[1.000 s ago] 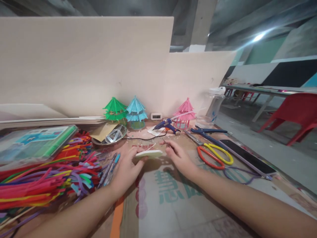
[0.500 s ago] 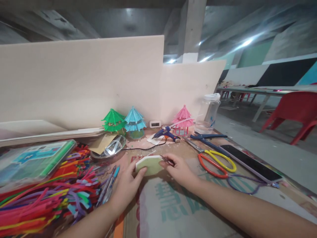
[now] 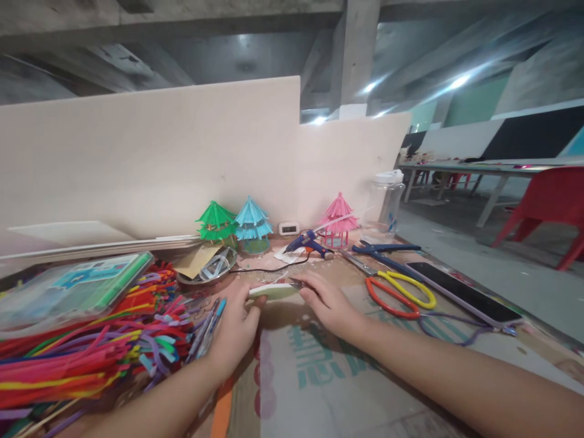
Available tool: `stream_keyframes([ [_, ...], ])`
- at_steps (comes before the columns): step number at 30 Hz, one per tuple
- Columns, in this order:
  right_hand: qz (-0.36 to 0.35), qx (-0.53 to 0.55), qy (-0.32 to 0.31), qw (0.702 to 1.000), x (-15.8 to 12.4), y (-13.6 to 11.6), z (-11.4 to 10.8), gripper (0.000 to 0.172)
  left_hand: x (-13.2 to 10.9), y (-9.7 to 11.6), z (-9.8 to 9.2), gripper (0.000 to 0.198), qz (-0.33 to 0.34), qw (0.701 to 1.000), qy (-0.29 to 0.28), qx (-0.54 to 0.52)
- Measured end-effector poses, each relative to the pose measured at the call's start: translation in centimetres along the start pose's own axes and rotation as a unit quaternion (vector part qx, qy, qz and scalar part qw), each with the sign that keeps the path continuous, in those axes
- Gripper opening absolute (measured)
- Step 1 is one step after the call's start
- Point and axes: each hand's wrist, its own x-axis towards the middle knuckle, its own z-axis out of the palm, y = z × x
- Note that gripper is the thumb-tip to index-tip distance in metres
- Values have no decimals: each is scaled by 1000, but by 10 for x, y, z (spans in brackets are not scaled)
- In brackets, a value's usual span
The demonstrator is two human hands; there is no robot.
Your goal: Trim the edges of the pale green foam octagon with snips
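Note:
A pale green flat foam piece (image 3: 274, 291) is held edge-on just above the cardboard-covered table (image 3: 337, 389). My left hand (image 3: 235, 325) grips its left end between thumb and fingers. My right hand (image 3: 326, 301) is at its right end, fingers curled and pinching a thin dark stick against the piece. Both forearms reach in from the bottom of the view.
A heap of coloured pipe cleaners (image 3: 86, 347) lies at left under a plastic case (image 3: 73, 289). Green (image 3: 215, 222), blue (image 3: 252, 222) and pink (image 3: 338, 219) paper pavilions stand by the back board. Glue gun (image 3: 308, 243), scissors (image 3: 396, 292), phone (image 3: 460, 292) and bottle (image 3: 385, 204) lie to the right.
The foam piece was tilted up showing its face half a second ago; it is now turned flat and edge-on again. Both hands stayed at its ends.

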Motion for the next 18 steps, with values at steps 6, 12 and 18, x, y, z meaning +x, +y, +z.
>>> stream_keyframes([
  [6,-44,-86,-15,995,0,-2,-7,33,1,3,-1,21,22,1000,1,13],
  [12,-109,-154,1,982,-1,-7,-12,31,1,-1,1,26,57,997,-27,52],
  [18,-142,-176,-11,974,-3,-15,-13,30,1,1,3,27,75,995,-46,46],
])
